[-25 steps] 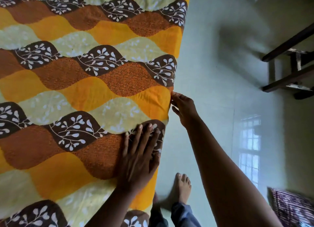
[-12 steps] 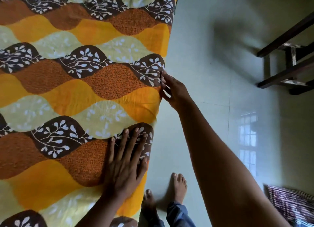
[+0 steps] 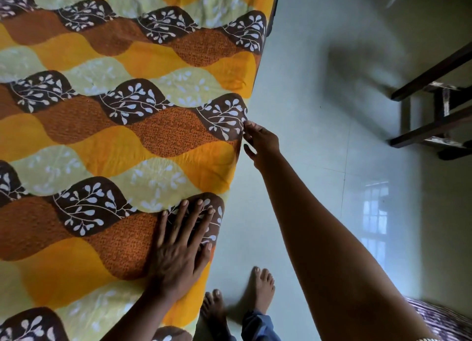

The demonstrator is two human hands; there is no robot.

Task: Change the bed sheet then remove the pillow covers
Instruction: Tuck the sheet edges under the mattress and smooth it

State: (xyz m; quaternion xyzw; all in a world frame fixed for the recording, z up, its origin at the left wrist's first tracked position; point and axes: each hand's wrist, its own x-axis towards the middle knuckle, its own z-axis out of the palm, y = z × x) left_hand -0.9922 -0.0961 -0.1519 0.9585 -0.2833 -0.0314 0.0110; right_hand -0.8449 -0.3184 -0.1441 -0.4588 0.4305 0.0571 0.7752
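Left hand [image 3: 178,253] flat on bed sheet [image 3: 102,141]; right hand [image 3: 261,141] touches its edge.

Matt cloth bed sheet [image 3: 115,141] — glossy tiled floor [image 3: 319,136].

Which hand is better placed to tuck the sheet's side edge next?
Right, probably. The right hand is at the bed sheet side edge, fingertips against it; the left hand lies flat on top, pressing the sheet down.

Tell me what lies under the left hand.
The left hand lies flat on the patterned sheet, close to its edge, over a brown and orange patch. Whatever is beneath the sheet there is covered and cannot be seen.
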